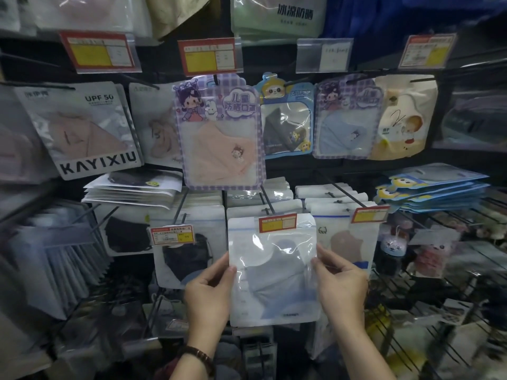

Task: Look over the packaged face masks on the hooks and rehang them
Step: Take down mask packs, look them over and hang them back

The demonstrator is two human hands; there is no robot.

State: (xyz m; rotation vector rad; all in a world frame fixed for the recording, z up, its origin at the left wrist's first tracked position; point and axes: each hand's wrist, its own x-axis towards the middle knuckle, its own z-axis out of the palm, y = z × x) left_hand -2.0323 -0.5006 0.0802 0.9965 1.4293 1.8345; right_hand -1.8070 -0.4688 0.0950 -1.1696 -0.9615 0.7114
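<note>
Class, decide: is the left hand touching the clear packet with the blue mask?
Touching. Head view shows the left hand pinching the left edge of the packet.

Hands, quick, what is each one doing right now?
The left hand pinches the left edge of the blue mask packet.
The right hand pinches its right edge.

A dark display rack [296,169] is filling the whole view; thin black wire hooks [346,191] are jutting forward from it; red-and-yellow price tags [210,54] in clear holders are hanging along its upper rail; a black wire shelf [411,281] is running along the rack's right edge; a blue surface [384,15] is showing at its top right corner; the light is falling dim and cool.
</note>
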